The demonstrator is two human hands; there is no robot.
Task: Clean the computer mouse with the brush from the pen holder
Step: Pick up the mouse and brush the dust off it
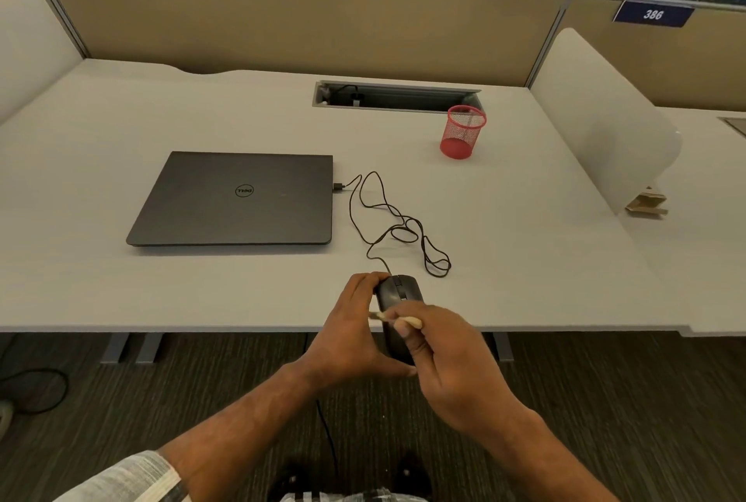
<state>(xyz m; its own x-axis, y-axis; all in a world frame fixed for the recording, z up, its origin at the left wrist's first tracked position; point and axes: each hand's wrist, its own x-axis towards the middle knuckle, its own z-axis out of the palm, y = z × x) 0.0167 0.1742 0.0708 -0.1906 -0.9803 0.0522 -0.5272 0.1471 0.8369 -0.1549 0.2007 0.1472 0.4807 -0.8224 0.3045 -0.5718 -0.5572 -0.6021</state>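
Observation:
My left hand (350, 334) grips a black wired computer mouse (397, 295) from its left side, holding it over the desk's front edge. My right hand (448, 364) pinches a small pale wooden brush (405, 319) laid across the mouse's back, its tip pointing left. The mouse's black cable (393, 219) loops over the desk to the laptop. A red mesh pen holder (462, 132) stands upright at the back right, with nothing visible inside.
A shut dark grey laptop (238, 198) lies left of centre on the white desk (121, 291). A cable slot (397, 95) is cut into the desk behind the holder. A white side divider (605, 118) stands at the right, tan partitions behind.

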